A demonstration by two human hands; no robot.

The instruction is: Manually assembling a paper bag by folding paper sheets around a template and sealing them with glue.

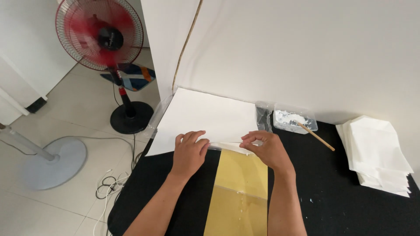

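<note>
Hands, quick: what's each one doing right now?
Left hand: open, fingers pressing flat on the white sheet.
Right hand: fingertips pinched on the sheet's near edge, above the yellow board.

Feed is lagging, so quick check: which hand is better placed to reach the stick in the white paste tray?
Right. The right hand pinches the white sheet's edge on the same side as the stick and tray; the left hand lies flat farther away.
</note>
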